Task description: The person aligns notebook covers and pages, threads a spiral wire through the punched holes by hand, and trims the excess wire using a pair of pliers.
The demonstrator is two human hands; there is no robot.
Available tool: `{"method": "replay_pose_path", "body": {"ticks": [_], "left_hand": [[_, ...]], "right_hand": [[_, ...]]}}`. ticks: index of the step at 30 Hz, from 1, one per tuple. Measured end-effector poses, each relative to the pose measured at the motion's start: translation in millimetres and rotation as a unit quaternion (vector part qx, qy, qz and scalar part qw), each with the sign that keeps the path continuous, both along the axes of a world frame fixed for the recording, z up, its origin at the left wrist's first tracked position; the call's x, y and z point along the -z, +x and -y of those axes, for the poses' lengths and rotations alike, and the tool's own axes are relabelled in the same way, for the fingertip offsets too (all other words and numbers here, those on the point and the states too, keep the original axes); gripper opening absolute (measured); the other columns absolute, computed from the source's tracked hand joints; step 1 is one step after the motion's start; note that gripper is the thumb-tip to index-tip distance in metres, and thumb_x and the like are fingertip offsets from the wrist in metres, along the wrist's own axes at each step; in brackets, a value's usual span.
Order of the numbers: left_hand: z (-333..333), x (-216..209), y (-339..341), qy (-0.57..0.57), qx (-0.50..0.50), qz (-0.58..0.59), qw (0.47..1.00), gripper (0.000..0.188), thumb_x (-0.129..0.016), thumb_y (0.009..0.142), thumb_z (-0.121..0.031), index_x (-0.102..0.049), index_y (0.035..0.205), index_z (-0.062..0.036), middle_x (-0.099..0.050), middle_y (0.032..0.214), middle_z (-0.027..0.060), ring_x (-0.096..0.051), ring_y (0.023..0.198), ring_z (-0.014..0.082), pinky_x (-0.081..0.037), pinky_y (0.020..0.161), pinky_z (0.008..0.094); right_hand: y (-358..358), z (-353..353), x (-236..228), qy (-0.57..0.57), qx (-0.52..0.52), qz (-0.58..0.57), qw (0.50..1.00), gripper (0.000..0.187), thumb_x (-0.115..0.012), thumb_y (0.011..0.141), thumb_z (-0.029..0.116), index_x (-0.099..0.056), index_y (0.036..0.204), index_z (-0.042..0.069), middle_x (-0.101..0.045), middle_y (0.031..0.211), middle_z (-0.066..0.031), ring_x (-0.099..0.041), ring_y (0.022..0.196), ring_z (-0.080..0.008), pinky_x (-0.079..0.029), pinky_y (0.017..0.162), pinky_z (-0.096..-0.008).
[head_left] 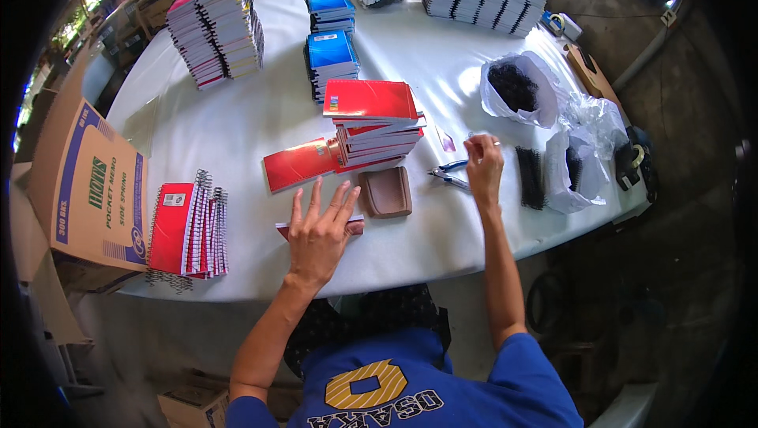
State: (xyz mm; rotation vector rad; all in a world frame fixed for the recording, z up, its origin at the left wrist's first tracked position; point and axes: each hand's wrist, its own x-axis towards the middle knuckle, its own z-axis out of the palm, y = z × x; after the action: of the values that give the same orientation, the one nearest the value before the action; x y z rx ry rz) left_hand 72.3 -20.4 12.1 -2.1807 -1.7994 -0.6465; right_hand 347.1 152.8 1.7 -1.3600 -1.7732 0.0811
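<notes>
My left hand [320, 238] lies with fingers spread over a small red notebook [356, 227], mostly hidden beneath it. Beyond the fingertips, a tall pile of red notebooks [369, 100] stands on the table, and another red cover [296, 166] sticks out to its left. A brown block with a hollowed top [386, 192] sits beside my left hand. My right hand [484, 166] is raised with its fingers curled together; anything pinched in them is too small to see. Just left of it lie blue-handled pliers [450, 175]. Black spiral coils [530, 178] rest to its right.
Red spiral-bound notebooks [178, 227] stand at the left beside an open cardboard box [99, 183]. Blue notebook stacks [332, 49] and taller piles [225, 25] occupy the far side. White bags [545, 112] with black coils are at the right, near a tape dispenser [632, 163].
</notes>
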Motion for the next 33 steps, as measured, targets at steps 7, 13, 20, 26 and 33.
{"method": "replay_pose_path", "body": {"ticks": [7,13,20,26,33], "left_hand": [[2,1,5,0.02,-0.031,0.029,0.999,0.057,-0.069,0.077,-0.051,-0.065,0.125,-0.0196,-0.062,0.13,-0.0014,-0.047,0.131,0.0336,-0.029,0.11,0.057],[1,5,5,0.045,-0.04,0.032,0.998,0.05,-0.067,0.082,-0.052,-0.07,0.118,-0.0192,-0.066,0.124,-0.0019,-0.048,0.13,0.0344,-0.028,0.11,0.058],[0,4,8,0.046,-0.052,0.025,0.997,0.053,-0.066,0.081,-0.054,-0.068,0.121,-0.0195,-0.065,0.125,-0.0016,-0.048,0.13,0.0347,-0.028,0.11,0.0574],[-5,2,2,0.026,-0.034,0.039,0.998,0.054,-0.066,0.079,-0.053,-0.066,0.124,-0.0224,-0.065,0.126,-0.0015,-0.048,0.129,0.0357,-0.026,0.111,0.0593],[-14,5,0,0.026,-0.031,0.043,0.998,0.055,-0.068,0.078,-0.051,-0.066,0.124,-0.023,-0.065,0.126,-0.0021,-0.049,0.128,0.0361,-0.026,0.11,0.0604]], "right_hand": [[29,-41,44,-0.042,0.117,0.285,0.951,0.019,-0.06,0.083,0.011,-0.064,0.095,-0.002,-0.061,0.104,-0.0171,-0.058,0.102,-0.0329,-0.045,0.086,-0.0461],[33,-39,24,-0.038,0.095,0.27,0.958,0.016,-0.055,0.091,0.008,-0.057,0.101,-0.003,-0.062,0.097,-0.0191,-0.061,0.092,-0.0353,-0.047,0.081,-0.0454],[-12,17,-31,-0.035,-0.145,0.074,0.986,0.03,-0.057,0.084,-0.009,-0.065,0.109,0.005,-0.063,0.093,-0.013,-0.064,0.082,-0.0274,-0.051,0.07,-0.0379],[-85,92,-41,-0.191,-0.372,-0.085,0.904,0.032,-0.071,0.074,-0.008,-0.072,0.102,0.008,-0.062,0.091,-0.0078,-0.061,0.083,-0.0198,-0.051,0.071,-0.0318],[-92,85,-34,-0.199,-0.356,-0.077,0.91,0.026,-0.073,0.074,-0.004,-0.072,0.098,0.007,-0.062,0.09,-0.0064,-0.059,0.085,-0.0222,-0.051,0.077,-0.035]]}}
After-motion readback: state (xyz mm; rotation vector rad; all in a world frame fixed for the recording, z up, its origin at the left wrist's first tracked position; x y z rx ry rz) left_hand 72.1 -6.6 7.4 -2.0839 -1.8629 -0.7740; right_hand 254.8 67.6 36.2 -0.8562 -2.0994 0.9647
